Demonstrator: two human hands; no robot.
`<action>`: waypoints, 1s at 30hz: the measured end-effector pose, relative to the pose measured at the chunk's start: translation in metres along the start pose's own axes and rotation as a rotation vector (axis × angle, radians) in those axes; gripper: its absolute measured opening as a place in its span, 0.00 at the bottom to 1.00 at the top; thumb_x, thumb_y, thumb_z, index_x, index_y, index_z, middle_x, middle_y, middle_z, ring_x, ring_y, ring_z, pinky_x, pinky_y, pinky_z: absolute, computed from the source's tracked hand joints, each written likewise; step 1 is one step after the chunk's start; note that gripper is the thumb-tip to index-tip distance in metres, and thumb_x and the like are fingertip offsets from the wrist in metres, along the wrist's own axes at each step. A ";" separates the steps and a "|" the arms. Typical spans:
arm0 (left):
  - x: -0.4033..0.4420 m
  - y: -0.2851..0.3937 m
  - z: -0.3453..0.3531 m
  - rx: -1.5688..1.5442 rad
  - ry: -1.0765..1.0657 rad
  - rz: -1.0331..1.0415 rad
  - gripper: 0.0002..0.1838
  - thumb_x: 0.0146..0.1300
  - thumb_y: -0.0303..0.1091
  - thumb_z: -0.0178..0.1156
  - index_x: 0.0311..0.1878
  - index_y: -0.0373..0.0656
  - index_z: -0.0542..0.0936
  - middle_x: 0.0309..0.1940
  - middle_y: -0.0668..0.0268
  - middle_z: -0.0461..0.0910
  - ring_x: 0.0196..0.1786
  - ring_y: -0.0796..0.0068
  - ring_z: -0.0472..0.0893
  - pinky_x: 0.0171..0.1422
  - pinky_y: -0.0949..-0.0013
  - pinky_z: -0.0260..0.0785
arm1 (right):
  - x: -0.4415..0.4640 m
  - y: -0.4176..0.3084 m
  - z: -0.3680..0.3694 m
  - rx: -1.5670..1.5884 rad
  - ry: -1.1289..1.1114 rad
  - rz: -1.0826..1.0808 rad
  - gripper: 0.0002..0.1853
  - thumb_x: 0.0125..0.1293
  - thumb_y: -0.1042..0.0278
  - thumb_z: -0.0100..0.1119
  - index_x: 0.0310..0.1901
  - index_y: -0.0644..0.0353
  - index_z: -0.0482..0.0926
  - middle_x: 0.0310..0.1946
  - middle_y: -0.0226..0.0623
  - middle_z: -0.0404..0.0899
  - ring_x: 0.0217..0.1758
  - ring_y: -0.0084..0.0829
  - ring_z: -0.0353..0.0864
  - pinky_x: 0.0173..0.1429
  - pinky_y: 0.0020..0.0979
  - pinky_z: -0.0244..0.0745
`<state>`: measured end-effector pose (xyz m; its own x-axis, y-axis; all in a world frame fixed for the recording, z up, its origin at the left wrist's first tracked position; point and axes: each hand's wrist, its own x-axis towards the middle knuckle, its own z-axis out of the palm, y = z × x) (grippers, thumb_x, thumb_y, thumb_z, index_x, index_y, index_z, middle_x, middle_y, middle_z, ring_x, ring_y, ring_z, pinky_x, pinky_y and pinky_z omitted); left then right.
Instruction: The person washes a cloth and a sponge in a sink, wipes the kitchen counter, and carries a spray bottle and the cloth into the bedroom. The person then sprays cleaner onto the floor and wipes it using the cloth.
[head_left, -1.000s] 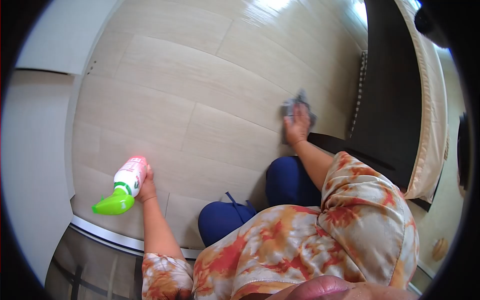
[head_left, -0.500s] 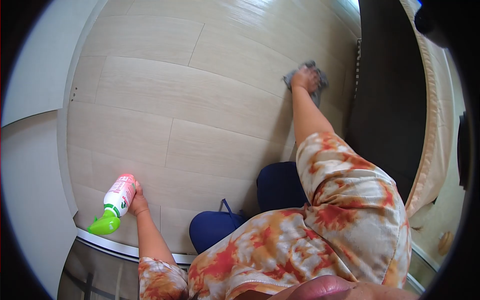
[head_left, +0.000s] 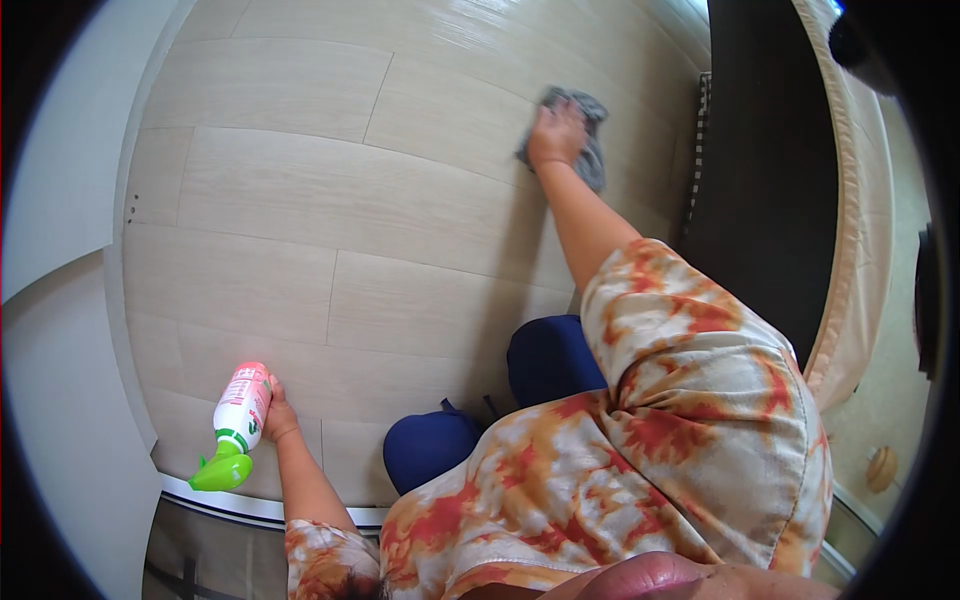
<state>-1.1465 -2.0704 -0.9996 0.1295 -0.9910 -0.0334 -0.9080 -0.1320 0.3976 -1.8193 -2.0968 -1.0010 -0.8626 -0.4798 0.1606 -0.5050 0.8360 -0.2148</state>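
Observation:
In the head view, my left hand (head_left: 281, 415) is closed around a spray bottle (head_left: 240, 402) at the lower left. The bottle is white and pink, and its green spray head points down toward the bottom of the view. My right hand (head_left: 557, 136) presses a crumpled grey cloth (head_left: 591, 158) against the floor at the upper middle. Part of the cloth is hidden under the palm, and the fingers are slightly blurred.
Pale wood-look planks (head_left: 300, 190) cover the floor. A white panel (head_left: 60, 380) stands at the left, with a white door track (head_left: 225, 499) below. A dark bed side (head_left: 765, 190) runs along the right. Blue-covered knees (head_left: 555, 365) are in front of me.
My right hand and the grey cloth have moved left and slightly up across the floor. The spray bottle stays in my left hand, a little lower in the view.

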 end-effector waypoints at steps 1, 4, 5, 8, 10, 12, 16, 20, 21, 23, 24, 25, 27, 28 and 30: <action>0.002 -0.001 0.000 -0.067 -0.051 -0.001 0.31 0.58 0.55 0.67 0.57 0.41 0.79 0.56 0.62 0.81 0.58 0.60 0.78 0.65 0.64 0.67 | -0.002 -0.025 -0.001 0.097 -0.051 -0.163 0.30 0.71 0.47 0.43 0.67 0.56 0.70 0.75 0.40 0.57 0.79 0.44 0.51 0.79 0.50 0.40; 0.004 0.013 -0.009 -0.089 -0.116 -0.041 0.30 0.58 0.54 0.67 0.57 0.41 0.80 0.56 0.62 0.81 0.57 0.61 0.79 0.65 0.65 0.67 | -0.042 -0.080 0.000 0.141 -0.095 -0.443 0.27 0.70 0.49 0.47 0.61 0.60 0.76 0.73 0.42 0.61 0.78 0.44 0.53 0.79 0.45 0.42; 0.003 0.020 -0.012 -0.053 -0.141 -0.082 0.30 0.58 0.53 0.67 0.57 0.41 0.80 0.56 0.62 0.81 0.58 0.62 0.79 0.65 0.66 0.67 | -0.050 -0.069 -0.009 0.136 -0.093 -0.435 0.27 0.70 0.49 0.47 0.61 0.60 0.76 0.73 0.42 0.61 0.78 0.44 0.53 0.79 0.45 0.42; 0.006 0.010 -0.004 -0.269 -0.191 -0.078 0.30 0.58 0.53 0.68 0.57 0.41 0.80 0.57 0.62 0.81 0.58 0.62 0.78 0.65 0.65 0.67 | -0.031 0.005 -0.009 0.055 0.056 -0.605 0.21 0.66 0.54 0.54 0.51 0.62 0.81 0.62 0.44 0.74 0.68 0.47 0.68 0.73 0.46 0.56; 0.005 -0.001 -0.005 -0.178 -0.181 -0.087 0.32 0.59 0.57 0.64 0.59 0.42 0.78 0.60 0.62 0.78 0.62 0.59 0.75 0.68 0.63 0.63 | -0.008 0.071 -0.010 0.068 0.186 -0.384 0.16 0.63 0.57 0.58 0.42 0.62 0.84 0.54 0.47 0.80 0.60 0.48 0.76 0.67 0.45 0.66; 0.003 0.021 -0.013 -0.065 -0.229 -0.137 0.37 0.60 0.62 0.61 0.63 0.42 0.75 0.65 0.60 0.73 0.65 0.55 0.71 0.71 0.62 0.59 | 0.004 0.066 -0.015 0.215 0.119 -0.132 0.14 0.62 0.59 0.60 0.39 0.62 0.85 0.51 0.49 0.81 0.56 0.48 0.79 0.64 0.43 0.70; 0.003 0.012 -0.008 0.076 -0.172 -0.112 0.36 0.60 0.63 0.61 0.62 0.44 0.77 0.61 0.61 0.77 0.63 0.56 0.72 0.70 0.61 0.60 | 0.005 -0.020 0.015 0.236 0.368 -0.217 0.10 0.56 0.62 0.59 0.31 0.60 0.83 0.45 0.47 0.82 0.53 0.50 0.77 0.59 0.49 0.70; 0.005 0.024 -0.014 -0.066 -0.206 -0.112 0.36 0.59 0.65 0.60 0.59 0.44 0.79 0.59 0.62 0.78 0.62 0.57 0.74 0.69 0.61 0.62 | -0.042 -0.175 0.020 0.421 0.094 -0.563 0.15 0.61 0.60 0.59 0.46 0.59 0.81 0.58 0.44 0.76 0.64 0.46 0.72 0.71 0.44 0.63; 0.005 0.026 -0.015 -0.062 -0.191 -0.116 0.36 0.59 0.64 0.60 0.59 0.44 0.79 0.59 0.62 0.79 0.61 0.57 0.74 0.68 0.61 0.62 | -0.054 -0.200 0.010 0.351 -0.021 -0.613 0.18 0.63 0.57 0.57 0.50 0.59 0.79 0.62 0.43 0.73 0.68 0.44 0.68 0.74 0.43 0.58; 0.004 0.030 -0.014 -0.059 -0.167 -0.124 0.35 0.59 0.64 0.61 0.58 0.44 0.79 0.59 0.62 0.79 0.60 0.56 0.75 0.68 0.61 0.63 | -0.063 -0.216 0.008 0.258 -0.112 -0.629 0.24 0.67 0.50 0.52 0.58 0.56 0.76 0.68 0.41 0.68 0.73 0.42 0.62 0.77 0.45 0.52; 0.005 0.031 -0.015 0.000 -0.172 -0.127 0.35 0.59 0.64 0.61 0.59 0.44 0.79 0.59 0.62 0.79 0.60 0.56 0.75 0.68 0.61 0.63 | -0.064 -0.212 0.005 0.251 -0.139 -0.678 0.25 0.68 0.47 0.49 0.61 0.52 0.74 0.70 0.38 0.65 0.75 0.41 0.59 0.78 0.46 0.48; 0.004 0.029 -0.016 0.061 -0.181 -0.130 0.35 0.60 0.63 0.61 0.59 0.44 0.79 0.59 0.62 0.79 0.60 0.56 0.75 0.68 0.61 0.64 | -0.066 -0.205 0.001 0.241 -0.170 -0.724 0.27 0.70 0.44 0.47 0.64 0.48 0.72 0.72 0.36 0.62 0.77 0.40 0.55 0.78 0.47 0.45; 0.003 0.023 -0.014 0.050 -0.173 -0.131 0.35 0.60 0.63 0.61 0.59 0.43 0.78 0.59 0.62 0.79 0.61 0.56 0.75 0.68 0.62 0.63 | -0.050 -0.164 -0.018 0.086 -0.231 -0.694 0.27 0.69 0.40 0.46 0.66 0.40 0.73 0.75 0.32 0.58 0.79 0.39 0.52 0.79 0.46 0.41; 0.004 0.022 -0.011 0.035 -0.168 -0.127 0.35 0.60 0.62 0.61 0.60 0.43 0.78 0.59 0.62 0.79 0.61 0.56 0.74 0.69 0.62 0.63 | -0.041 -0.132 -0.020 0.067 -0.176 -0.575 0.28 0.69 0.39 0.47 0.66 0.41 0.73 0.74 0.33 0.59 0.79 0.38 0.52 0.78 0.45 0.42; 0.003 0.024 -0.009 -0.013 -0.156 -0.131 0.35 0.58 0.63 0.62 0.60 0.43 0.78 0.59 0.62 0.79 0.61 0.57 0.75 0.68 0.62 0.63 | -0.013 -0.049 -0.023 0.022 -0.080 -0.434 0.29 0.67 0.42 0.48 0.65 0.45 0.74 0.73 0.33 0.62 0.77 0.38 0.55 0.77 0.44 0.47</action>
<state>-1.1643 -2.0764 -0.9819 0.1813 -0.9569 -0.2271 -0.8822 -0.2603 0.3924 -1.7826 -2.1249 -0.9708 -0.5695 -0.8052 0.1653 -0.8209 0.5469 -0.1642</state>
